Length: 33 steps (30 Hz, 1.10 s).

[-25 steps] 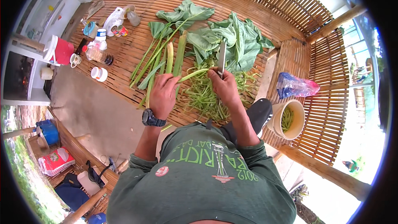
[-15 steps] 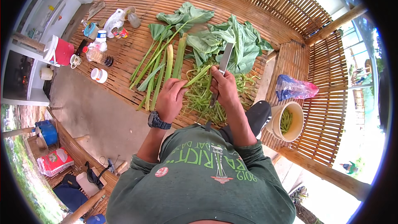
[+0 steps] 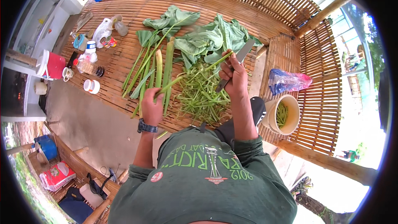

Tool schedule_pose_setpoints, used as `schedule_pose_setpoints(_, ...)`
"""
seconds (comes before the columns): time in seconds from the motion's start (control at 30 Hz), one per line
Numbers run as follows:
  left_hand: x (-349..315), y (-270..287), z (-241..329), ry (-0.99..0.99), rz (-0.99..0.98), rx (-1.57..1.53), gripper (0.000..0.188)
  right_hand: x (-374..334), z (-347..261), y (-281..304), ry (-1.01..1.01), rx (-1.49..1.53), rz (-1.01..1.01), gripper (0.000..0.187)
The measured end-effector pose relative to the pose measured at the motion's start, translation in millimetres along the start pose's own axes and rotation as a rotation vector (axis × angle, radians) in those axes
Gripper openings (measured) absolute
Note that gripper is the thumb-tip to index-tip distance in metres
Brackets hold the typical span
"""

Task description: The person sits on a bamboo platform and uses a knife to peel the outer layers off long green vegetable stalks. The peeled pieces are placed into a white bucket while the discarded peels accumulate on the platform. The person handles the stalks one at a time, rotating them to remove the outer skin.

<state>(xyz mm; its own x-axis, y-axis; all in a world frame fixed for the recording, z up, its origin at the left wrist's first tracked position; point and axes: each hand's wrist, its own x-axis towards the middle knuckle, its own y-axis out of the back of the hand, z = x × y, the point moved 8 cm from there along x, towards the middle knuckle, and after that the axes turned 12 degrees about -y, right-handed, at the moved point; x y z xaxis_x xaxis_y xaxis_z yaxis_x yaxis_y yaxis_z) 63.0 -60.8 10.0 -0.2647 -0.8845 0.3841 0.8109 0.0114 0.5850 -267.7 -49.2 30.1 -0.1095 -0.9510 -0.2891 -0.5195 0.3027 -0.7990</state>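
My left hand [image 3: 152,107], with a dark watch at the wrist, is closed on one end of a thin green stalk [image 3: 174,82]. The stalk slants up and right across the pile to my right hand [image 3: 234,74]. Gripped in that hand is a knife [image 3: 244,52], its blade pointing up and right, and the thumb presses near the stalk's far end. Under both hands lies a heap of green peelings [image 3: 203,97]. Thick leaf stalks [image 3: 168,72] lie left of the heap, and large green leaves [image 3: 226,37] spread beyond it.
Left on the bamboo platform [image 3: 120,64] stand a bottle [image 3: 86,67], a white jar [image 3: 91,86] and a plastic bag [image 3: 102,32]. A red cooler [image 3: 53,64] is beside it. At right are a bucket [image 3: 292,118] with cut green pieces and a coloured plastic bag [image 3: 288,82].
My hands have moved apart, the left one down and left, the right one slightly right. More of the stalk now stretches between them. The knife has tilted farther to the right.
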Motion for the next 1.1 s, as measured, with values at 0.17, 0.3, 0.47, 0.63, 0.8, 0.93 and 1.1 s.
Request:
schedule_pose_setpoints(0.17, -8.2, -0.1, -55.3, 0.324, 0.160, -0.375, 0.018, -7.4, -28.0, 7.0, 0.025, 0.101, -0.112, 0.024)
schedule_pose_setpoints(0.3, -3.3, -30.2, -43.2, 0.555, 0.120, -0.962, 0.015, -14.3, -21.0, 2.3, -0.026, 0.053, -0.073, 0.024)
schedule_pose_setpoints(0.47, 20.1, -75.3, 40.1, 0.596, -0.174, -1.222, 0.026, -26.0, 15.7, -29.8, -0.130, -0.203, -0.022, 0.023)
schedule_pose_setpoints(0.63, 20.7, -90.3, 75.5, 0.616, -0.333, -1.274, 0.031, -24.8, 47.1, -37.5, -0.233, -0.284, -0.010, 0.024)
schedule_pose_setpoints(0.8, 13.3, -92.7, 74.9, 0.708, -0.360, -1.377, 0.030, -19.7, 63.3, -31.6, -0.275, -0.296, 0.037, 0.025)
schedule_pose_setpoints(0.93, 10.0, -95.0, 75.6, 0.754, -0.367, -1.474, 0.026, -17.2, 69.0, -14.1, -0.308, -0.517, 0.045, 0.033)
schedule_pose_setpoints(1.1, 13.6, -90.2, 70.2, 0.768, -0.272, -1.550, 0.017, -55.7, 35.3, -49.8, 0.231, -1.304, 0.187, 0.051)
